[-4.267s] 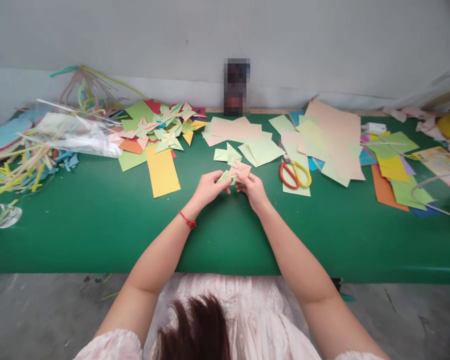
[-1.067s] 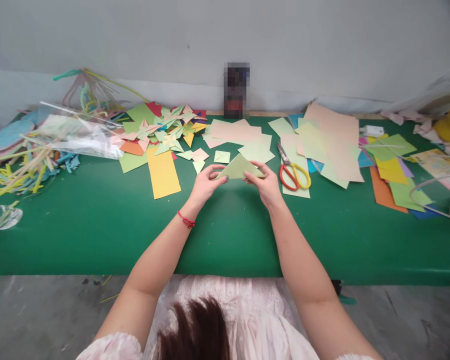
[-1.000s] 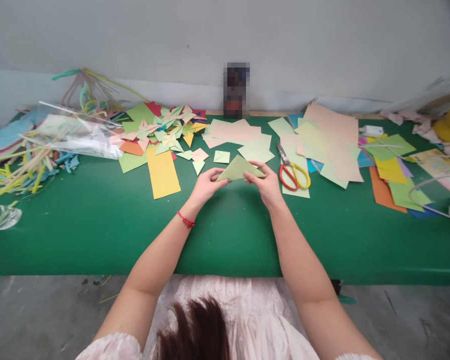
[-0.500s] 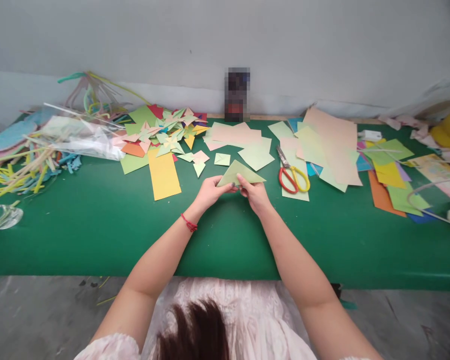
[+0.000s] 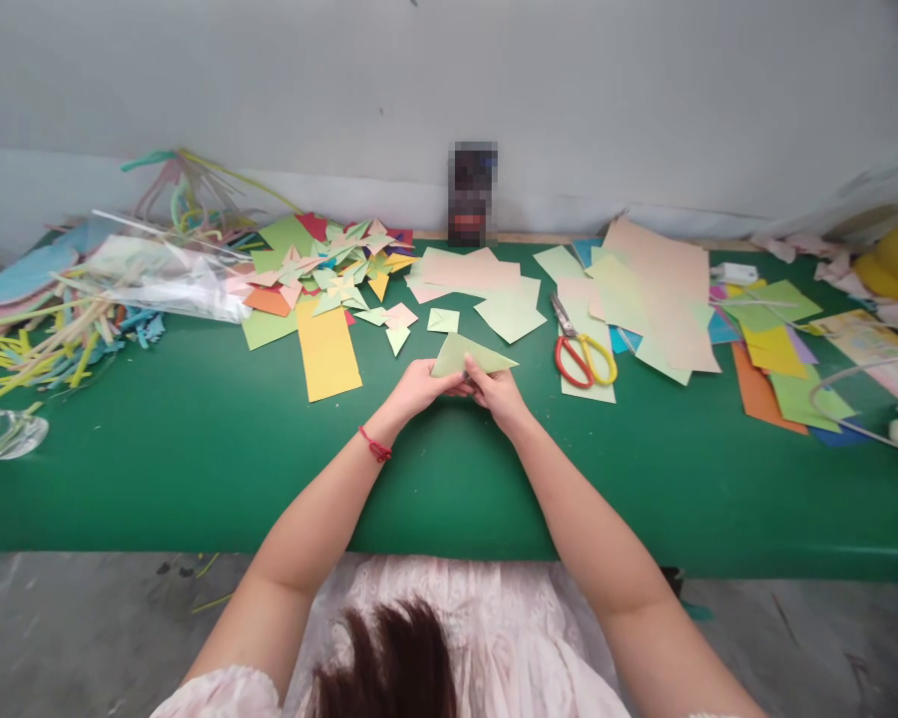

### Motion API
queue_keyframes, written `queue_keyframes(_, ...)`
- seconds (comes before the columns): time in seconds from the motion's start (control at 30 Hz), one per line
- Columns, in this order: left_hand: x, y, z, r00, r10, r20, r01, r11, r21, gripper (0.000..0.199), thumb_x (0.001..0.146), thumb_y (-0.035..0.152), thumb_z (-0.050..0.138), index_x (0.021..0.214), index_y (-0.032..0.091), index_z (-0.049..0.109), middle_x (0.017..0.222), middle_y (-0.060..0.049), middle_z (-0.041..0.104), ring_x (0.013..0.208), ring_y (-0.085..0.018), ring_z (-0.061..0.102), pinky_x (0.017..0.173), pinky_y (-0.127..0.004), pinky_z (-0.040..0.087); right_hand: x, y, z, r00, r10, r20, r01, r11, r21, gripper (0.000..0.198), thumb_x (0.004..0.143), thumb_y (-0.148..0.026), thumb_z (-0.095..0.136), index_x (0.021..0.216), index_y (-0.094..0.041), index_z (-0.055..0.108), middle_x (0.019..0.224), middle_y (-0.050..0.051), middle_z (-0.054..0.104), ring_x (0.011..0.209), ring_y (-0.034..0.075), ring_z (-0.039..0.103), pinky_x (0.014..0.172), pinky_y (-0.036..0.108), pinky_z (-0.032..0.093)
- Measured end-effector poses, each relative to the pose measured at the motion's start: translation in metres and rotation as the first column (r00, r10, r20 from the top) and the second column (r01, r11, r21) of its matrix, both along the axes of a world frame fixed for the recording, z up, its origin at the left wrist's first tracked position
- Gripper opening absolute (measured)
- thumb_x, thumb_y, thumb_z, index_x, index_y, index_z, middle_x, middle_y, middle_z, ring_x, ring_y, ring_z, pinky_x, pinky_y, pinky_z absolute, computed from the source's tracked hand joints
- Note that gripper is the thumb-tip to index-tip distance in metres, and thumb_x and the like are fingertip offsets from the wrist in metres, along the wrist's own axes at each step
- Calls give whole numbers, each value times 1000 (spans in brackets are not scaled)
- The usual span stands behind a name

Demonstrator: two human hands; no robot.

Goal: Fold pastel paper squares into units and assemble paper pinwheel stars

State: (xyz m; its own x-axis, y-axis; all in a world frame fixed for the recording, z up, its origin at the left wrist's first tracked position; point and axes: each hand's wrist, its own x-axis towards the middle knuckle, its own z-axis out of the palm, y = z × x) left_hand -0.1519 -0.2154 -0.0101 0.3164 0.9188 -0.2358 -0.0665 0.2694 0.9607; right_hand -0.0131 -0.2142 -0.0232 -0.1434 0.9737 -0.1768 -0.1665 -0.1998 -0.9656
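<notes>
Nearest, below the green paper triangle (image 5: 455,352), come dark hair (image 5: 389,658) and a pale pink dress (image 5: 516,618), with a grey floor (image 5: 82,628) to either side. The green tabletop (image 5: 449,499) starts beyond them, smooth and faintly shiny, stretching well past the triangle both left and right. A red cord bracelet (image 5: 375,444) sits on the left wrist, nearer than the triangle. The triangle itself lies in the grip of both hands: the left hand (image 5: 417,387) holds its left corner, while the right hand (image 5: 503,393) pinches its near edge, thumb on top and fingers beneath, the right tip sticking out past it. Whether the hands rest on the surface, I cannot tell. To the triangle's left is a yellow sheet (image 5: 329,351); to its right, scissors (image 5: 581,340) with one red and one yellow handle lie partly on a pale sheet; far to its right are bright paper sheets (image 5: 808,399). Just beyond it sit a small folded square (image 5: 443,320) and, slightly left, a pink and green folded piece (image 5: 399,317). Farther off are a heap of folded paper shapes (image 5: 342,286) to its left and a large pink sheet (image 5: 673,274) to its right. Behind everything, a blurred dark object (image 5: 473,194) stands by a grey wall (image 5: 449,80).
</notes>
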Motion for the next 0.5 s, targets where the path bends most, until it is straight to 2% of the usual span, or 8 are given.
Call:
queue_keyframes(0.07, 1, 0, 0, 1000, -1, -14, 1, 1000, 4, 34, 66, 36, 70, 82, 6, 65, 70, -10, 70, 68, -18, 67, 74, -31, 53, 1, 1, -1, 1000, 2, 10, -3, 999, 40, 47, 68, -58, 60, 50, -18, 43, 32, -9, 32, 27, 3, 24, 29, 21, 16)
queue_keyframes(0.13, 2, -1, 1, 999, 4, -38, -4, 1000, 5, 33, 66, 34, 71, 81, 6, 65, 69, -10, 70, 66, -17, 67, 71, -30, 53, 3, 2, -1, 1000, -14, 4, 14, 997, 76, 49, 72, -60, 55, 50, -19, 42, 30, -8, 34, 25, 4, 28, 29, 20, 18)
queue_keyframes(0.23, 4, -2, 2, 999, 6, -52, -6, 1000, 1, 29, 66, 32, 70, 79, 6, 65, 67, -9, 70, 64, -17, 66, 68, -30, 54, 7, 4, 1, 998, -41, -57, 45, 997, 60, 46, 73, -64, 50, 68, -18, 53, 38, -6, 45, 27, 6, 38, 30, 20, 26)
queue_keyframes(0.33, 4, -3, 6, 998, 9, -60, -9, 1000, 7, 29, 67, 32, 70, 80, 6, 65, 67, -9, 70, 64, -17, 67, 68, -29, 54, 16, 8, 6, 991, -106, -80, 111, 992, 57, 50, 74, -65, 46, 86, -18, 58, 42, -5, 50, 29, 7, 42, 31, 20, 30)
queue_keyframes(0.43, 3, -4, 11, 996, 53, -72, -51, 998, 27, 35, 67, 35, 70, 86, 6, 65, 69, -10, 70, 65, -18, 67, 68, -29, 54, 26, 13, 10, 974, -204, -93, 211, 975, 67, 57, 76, -68, 38, 90, -17, 60, 49, -3, 55, 31, 6, 43, 31, 20, 29)
queue_keyframes(0.5, 1, -3, 14, 993, 101, -55, -98, 994, 48, 37, 67, 37, 70, 88, 6, 64, 72, -12, 70, 65, -18, 67, 69, -30, 54, 29, 14, 12, 971, -203, -129, 211, 976, 51, 59, 76, -69, 34, 90, -18, 60, 54, -2, 57, 32, 6, 43, 32, 20, 29)
